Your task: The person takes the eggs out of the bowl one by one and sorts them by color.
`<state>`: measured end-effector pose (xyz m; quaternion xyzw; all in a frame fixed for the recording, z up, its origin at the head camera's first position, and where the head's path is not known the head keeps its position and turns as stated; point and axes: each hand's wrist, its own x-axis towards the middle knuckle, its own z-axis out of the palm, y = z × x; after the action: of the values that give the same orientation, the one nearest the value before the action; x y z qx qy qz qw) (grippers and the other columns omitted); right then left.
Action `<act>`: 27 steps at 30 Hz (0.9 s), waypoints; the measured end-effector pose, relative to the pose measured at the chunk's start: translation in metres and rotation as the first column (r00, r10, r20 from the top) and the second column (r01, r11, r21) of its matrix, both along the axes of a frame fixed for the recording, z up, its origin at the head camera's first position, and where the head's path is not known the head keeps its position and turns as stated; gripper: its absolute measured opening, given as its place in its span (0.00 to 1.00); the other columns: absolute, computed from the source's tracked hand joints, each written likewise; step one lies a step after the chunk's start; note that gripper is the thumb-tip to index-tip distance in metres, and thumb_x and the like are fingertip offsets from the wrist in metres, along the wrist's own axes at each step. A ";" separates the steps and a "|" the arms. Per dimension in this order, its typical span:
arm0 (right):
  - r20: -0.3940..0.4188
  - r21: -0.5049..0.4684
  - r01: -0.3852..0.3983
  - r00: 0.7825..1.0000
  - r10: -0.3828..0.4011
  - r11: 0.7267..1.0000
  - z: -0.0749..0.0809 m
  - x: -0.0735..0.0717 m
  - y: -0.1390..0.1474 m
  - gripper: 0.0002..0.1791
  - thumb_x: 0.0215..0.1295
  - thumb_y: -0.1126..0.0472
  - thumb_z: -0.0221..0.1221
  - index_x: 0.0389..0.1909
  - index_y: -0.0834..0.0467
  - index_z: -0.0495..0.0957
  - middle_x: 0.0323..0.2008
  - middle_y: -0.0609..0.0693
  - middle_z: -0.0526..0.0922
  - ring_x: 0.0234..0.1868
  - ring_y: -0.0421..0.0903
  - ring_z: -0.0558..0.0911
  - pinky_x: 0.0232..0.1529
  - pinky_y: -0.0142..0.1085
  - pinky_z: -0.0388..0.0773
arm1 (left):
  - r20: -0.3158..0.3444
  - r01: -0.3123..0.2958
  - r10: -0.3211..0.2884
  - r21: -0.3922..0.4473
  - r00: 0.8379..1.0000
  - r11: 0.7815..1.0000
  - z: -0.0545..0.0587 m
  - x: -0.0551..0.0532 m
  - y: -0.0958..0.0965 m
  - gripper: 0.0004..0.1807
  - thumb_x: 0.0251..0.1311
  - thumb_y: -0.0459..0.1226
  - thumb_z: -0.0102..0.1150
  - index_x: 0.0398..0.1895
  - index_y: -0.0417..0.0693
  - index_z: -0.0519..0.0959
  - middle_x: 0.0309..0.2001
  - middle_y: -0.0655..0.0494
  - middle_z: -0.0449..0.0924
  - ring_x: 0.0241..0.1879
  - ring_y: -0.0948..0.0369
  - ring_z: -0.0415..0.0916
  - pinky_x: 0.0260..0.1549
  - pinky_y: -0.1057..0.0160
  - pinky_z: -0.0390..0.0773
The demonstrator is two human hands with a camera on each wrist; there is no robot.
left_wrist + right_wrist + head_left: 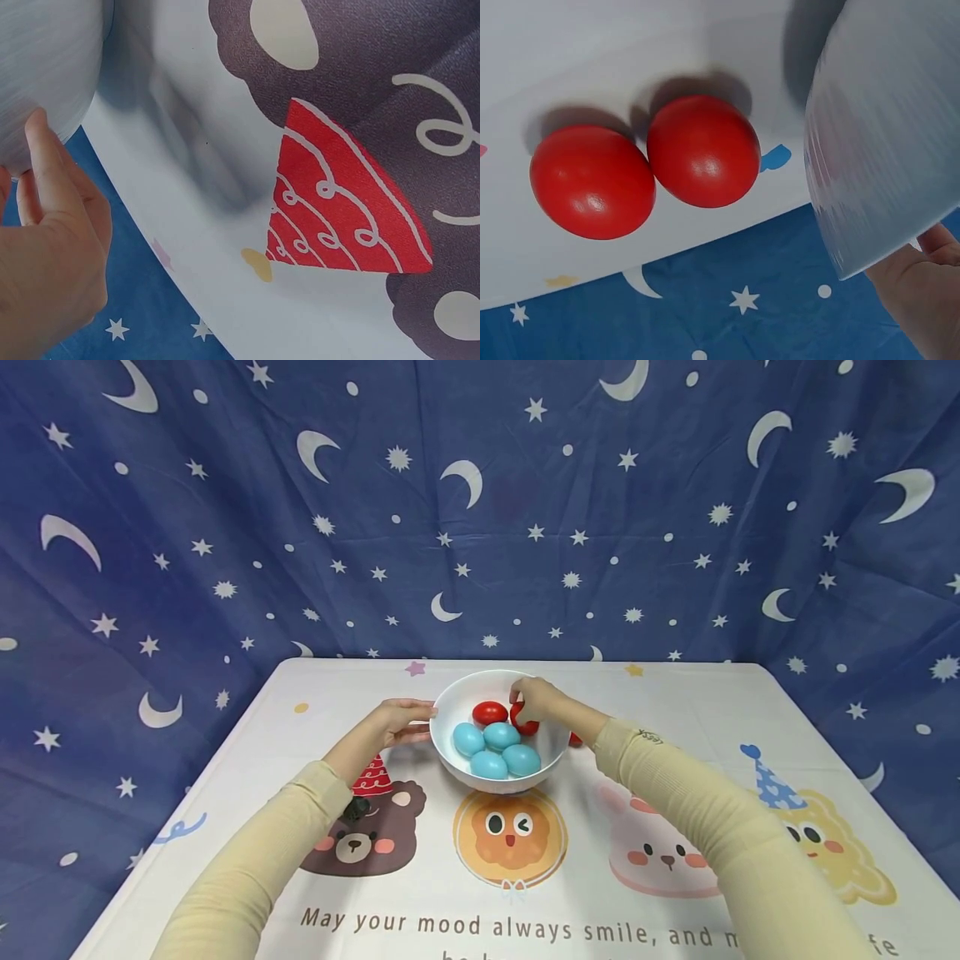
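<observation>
I see the right hand (542, 700) bent down into the bowl (557, 750), pinching one red egg (530, 727); the left hand (396, 720), fingers straight, touches the bowl's left side. Inside lie four blue eggs (521, 760) (plus another red egg (490, 713)).

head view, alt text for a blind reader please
A person's right hand grips a red egg in a white bowl on a printed tablecloth, while the left hand touches the bowl's side. Another red egg and four blue eggs lie inside.

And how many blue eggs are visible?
4, all in the bowl: near-left egg, near-right egg, far-left egg, far-right egg. The right hand may hide others.
</observation>
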<state>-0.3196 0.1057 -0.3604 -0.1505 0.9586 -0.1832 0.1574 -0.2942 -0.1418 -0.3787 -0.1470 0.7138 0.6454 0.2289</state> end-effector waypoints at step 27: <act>-0.015 -0.217 -0.060 0.998 0.058 0.974 0.024 0.010 0.018 0.22 0.56 0.67 0.62 0.53 0.64 0.75 0.50 0.63 0.77 0.45 0.54 0.79 0.44 0.38 0.87 | 0.012 -0.018 0.019 -0.016 1.000 1.000 -0.001 0.000 0.002 0.24 0.63 0.35 0.57 0.63 0.43 0.69 0.38 0.52 0.76 0.26 0.66 0.79 0.35 0.69 0.87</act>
<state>-0.3101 0.1238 -0.3366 -0.1961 0.9286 -0.2814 0.1416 -0.2943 -0.1398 -0.3792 -0.1592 0.7160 0.6410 0.2260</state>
